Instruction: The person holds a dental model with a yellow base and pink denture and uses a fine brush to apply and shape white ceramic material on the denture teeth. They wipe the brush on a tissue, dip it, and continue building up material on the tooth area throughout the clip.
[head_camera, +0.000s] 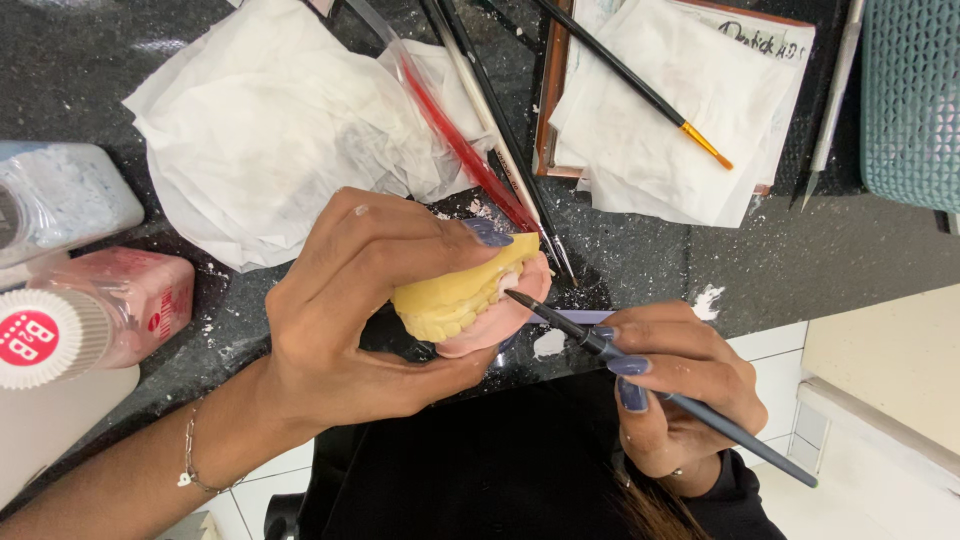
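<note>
From the head camera, the left hand (370, 310) is closed around a yellow dental cast (455, 295) with pink wax (500, 325) at its base, held just above the edge of the black speckled counter (800, 260). The right hand (675, 385) pinches a thin grey brush (660, 390), its tip touching the cast's teeth. Crumpled white tissue (270, 130), spare brushes (500, 130) and a pink-filled jar (110, 315) lie nearby.

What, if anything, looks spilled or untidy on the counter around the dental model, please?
White powder flecks and small blobs are scattered over the dark counter near the right hand, as if spilled. Crumpled tissues lie heaped behind the left hand, which holds the yellow dental model. Nothing looks broken.
</note>
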